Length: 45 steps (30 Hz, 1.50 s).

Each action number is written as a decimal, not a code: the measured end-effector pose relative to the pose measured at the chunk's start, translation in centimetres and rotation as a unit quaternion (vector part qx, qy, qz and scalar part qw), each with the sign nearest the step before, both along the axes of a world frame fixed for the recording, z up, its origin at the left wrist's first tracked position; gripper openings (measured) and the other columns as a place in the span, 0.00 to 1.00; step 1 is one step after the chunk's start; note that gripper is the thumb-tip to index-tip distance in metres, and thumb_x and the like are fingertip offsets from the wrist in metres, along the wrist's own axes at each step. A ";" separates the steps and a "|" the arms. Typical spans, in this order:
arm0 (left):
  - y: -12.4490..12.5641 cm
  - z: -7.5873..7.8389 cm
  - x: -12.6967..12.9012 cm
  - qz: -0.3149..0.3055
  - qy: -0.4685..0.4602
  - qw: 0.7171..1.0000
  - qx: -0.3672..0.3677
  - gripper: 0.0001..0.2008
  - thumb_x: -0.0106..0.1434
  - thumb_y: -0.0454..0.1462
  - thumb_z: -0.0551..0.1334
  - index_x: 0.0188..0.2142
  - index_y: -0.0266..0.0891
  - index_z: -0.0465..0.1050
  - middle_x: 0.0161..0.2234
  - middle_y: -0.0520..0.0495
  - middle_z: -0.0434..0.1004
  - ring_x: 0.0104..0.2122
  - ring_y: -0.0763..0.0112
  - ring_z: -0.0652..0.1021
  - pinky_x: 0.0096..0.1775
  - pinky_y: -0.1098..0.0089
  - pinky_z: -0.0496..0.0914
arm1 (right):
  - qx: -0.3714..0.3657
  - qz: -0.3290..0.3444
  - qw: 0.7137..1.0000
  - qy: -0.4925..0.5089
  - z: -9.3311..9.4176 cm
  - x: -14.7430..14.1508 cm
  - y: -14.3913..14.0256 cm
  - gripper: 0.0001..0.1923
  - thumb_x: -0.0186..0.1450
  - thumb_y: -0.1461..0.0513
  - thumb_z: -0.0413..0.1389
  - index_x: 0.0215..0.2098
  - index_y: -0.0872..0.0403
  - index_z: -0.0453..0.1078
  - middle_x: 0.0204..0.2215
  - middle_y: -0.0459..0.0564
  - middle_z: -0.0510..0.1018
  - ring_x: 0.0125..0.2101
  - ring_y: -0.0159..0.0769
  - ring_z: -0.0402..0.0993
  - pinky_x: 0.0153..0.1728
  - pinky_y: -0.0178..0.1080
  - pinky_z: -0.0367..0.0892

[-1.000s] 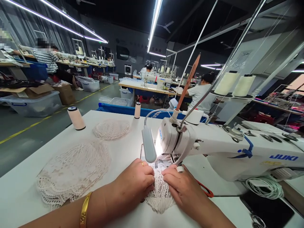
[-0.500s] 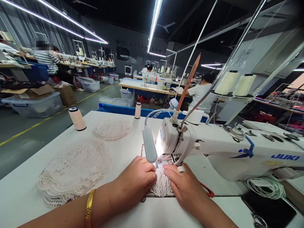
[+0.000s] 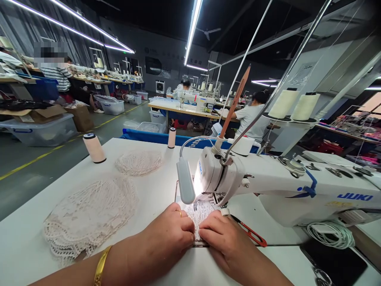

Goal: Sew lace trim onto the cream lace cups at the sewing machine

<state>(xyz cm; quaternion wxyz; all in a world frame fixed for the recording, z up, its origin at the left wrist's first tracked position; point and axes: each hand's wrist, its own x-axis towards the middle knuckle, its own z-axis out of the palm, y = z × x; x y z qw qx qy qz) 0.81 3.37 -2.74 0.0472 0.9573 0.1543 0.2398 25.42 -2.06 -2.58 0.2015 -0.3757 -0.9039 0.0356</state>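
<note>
A white lace piece (image 3: 197, 214) lies under the lit needle area of a white sewing machine (image 3: 256, 167). My left hand (image 3: 169, 234), fingers curled, grips the lace along its left side; a gold ring and bangle show on that arm. At the lace's right side, my right hand (image 3: 224, 238) has thumb and fingers closed together on it, close in front of the presser foot. A small lamp (image 3: 185, 183) on a bent neck hides part of the needle area. Red-handled thread snips (image 3: 255, 235) rest right of my right hand.
Left on the white table lie a large lace stack (image 3: 92, 210) and a smaller lace pile (image 3: 139, 162). Two pale thread cones (image 3: 94, 149) stand toward the far edge. A coiled white cord (image 3: 330, 234) sits at right. Co-workers sit at other machines beyond.
Both hands have moved back toward me along the lace, away from the needle. The right hand has uncovered more of the red snips. The view has shifted slightly.
</note>
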 end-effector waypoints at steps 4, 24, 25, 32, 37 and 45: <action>0.0 -0.1 0.0 0.017 0.007 1.000 0.004 0.10 0.63 0.27 0.66 0.31 0.42 0.68 0.32 0.53 0.79 0.31 0.67 0.74 0.39 0.60 0.60 | 0.030 -0.011 0.999 0.017 -0.5 -0.2 0.2 0.20 0.68 0.75 0.53 0.50 0.49 0.75 0.42 0.48 0.83 0.41 0.42 0.75 0.40 0.43 0.69; 2.2 0.2 0.5 0.104 0.020 0.994 0.022 0.13 0.70 0.26 0.61 0.30 0.39 0.76 0.36 0.47 0.83 0.34 0.63 0.80 0.39 0.62 0.69 | 0.047 -0.133 0.990 -0.018 -2.1 -0.7 1.9 0.27 0.65 0.75 0.50 0.57 0.51 0.77 0.51 0.54 0.84 0.43 0.48 0.80 0.41 0.47 0.78; 2.2 0.3 0.6 0.109 0.022 0.994 0.018 0.13 0.71 0.27 0.61 0.30 0.39 0.75 0.36 0.47 0.83 0.35 0.63 0.80 0.39 0.62 0.69 | 0.049 -0.138 0.989 -0.020 -2.2 -0.7 2.0 0.28 0.66 0.74 0.50 0.58 0.52 0.77 0.52 0.55 0.84 0.44 0.49 0.80 0.41 0.48 0.79; 2.7 0.4 0.5 0.127 0.024 0.990 -0.050 0.08 0.73 0.29 0.61 0.41 0.40 0.78 0.46 0.44 0.84 0.46 0.57 0.82 0.48 0.61 0.74 | 0.058 -0.162 0.984 -0.039 -3.1 -0.3 2.4 0.31 0.71 0.72 0.47 0.67 0.52 0.75 0.54 0.61 0.83 0.51 0.52 0.82 0.48 0.52 0.82; 2.6 1.2 0.1 0.169 0.042 0.980 -0.094 0.10 0.72 0.33 0.63 0.51 0.41 0.78 0.54 0.41 0.82 0.51 0.51 0.81 0.52 0.55 0.75 | 0.042 -0.164 0.985 -0.022 -3.2 0.0 2.4 0.29 0.73 0.71 0.47 0.67 0.52 0.75 0.55 0.62 0.83 0.53 0.52 0.81 0.51 0.52 0.82; 1.6 3.8 0.4 0.270 0.181 0.943 -0.077 0.08 0.75 0.38 0.62 0.44 0.37 0.79 0.44 0.37 0.83 0.45 0.45 0.82 0.49 0.50 0.74 | 0.084 -0.072 0.992 0.067 -2.3 -1.3 1.8 0.24 0.70 0.75 0.46 0.55 0.50 0.73 0.45 0.54 0.85 0.43 0.49 0.82 0.38 0.47 0.80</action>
